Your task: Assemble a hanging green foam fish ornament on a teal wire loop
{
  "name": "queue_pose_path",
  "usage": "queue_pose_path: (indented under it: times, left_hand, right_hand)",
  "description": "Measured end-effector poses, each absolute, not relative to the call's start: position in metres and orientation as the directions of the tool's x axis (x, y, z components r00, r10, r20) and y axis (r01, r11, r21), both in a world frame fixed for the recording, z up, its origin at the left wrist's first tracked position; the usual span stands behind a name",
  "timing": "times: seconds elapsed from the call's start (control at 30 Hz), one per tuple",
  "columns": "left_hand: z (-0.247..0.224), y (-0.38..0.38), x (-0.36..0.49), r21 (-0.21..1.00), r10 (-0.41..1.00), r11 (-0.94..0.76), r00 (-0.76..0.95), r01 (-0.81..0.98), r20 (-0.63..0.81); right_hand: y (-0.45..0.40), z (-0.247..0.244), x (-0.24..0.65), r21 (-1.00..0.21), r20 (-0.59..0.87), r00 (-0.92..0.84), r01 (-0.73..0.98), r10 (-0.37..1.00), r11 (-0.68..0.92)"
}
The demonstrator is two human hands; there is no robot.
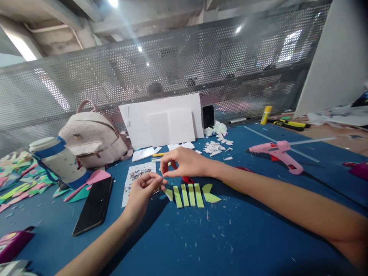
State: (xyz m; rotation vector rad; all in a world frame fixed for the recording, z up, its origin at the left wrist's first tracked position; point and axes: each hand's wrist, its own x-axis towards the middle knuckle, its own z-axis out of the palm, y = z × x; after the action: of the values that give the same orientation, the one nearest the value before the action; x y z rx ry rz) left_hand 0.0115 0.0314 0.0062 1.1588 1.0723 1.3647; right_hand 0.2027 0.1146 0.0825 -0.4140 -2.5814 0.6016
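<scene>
My left hand [146, 187] is closed in a pinch above the blue tabletop [230, 237], its fingertips around something too small to make out. Just up and to the right, my right hand [184, 163] has thumb and forefinger pinched together, close to the left fingertips; whatever lies between them cannot be made out. Below the hands several light-green strips [185, 195] stand in a row. A notched green piece [211, 194] lies at the row's right end, and another green piece [169, 194] at its left, near my left fingers. A red object [188, 179] is partly hidden under my right hand.
A sheet with coloured specks [130, 184], a black phone [94, 207], a bottle [61, 163] and a backpack [92, 138] are left. White boards [169, 128] stand behind. White scraps [214, 148], a pink glue gun [278, 151] and a glue stick [266, 115] sit right.
</scene>
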Motion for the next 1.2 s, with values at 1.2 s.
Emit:
queue_pose_path:
  times: [1.2]
  left_hand:
    - [0.004,0.033,0.013,0.945,0.999,-0.041,-0.047,-0.326,0.027]
  right_hand:
    - [0.133,0.073,0.204,-0.621,0.238,-0.898,0.152,0.370,0.769]
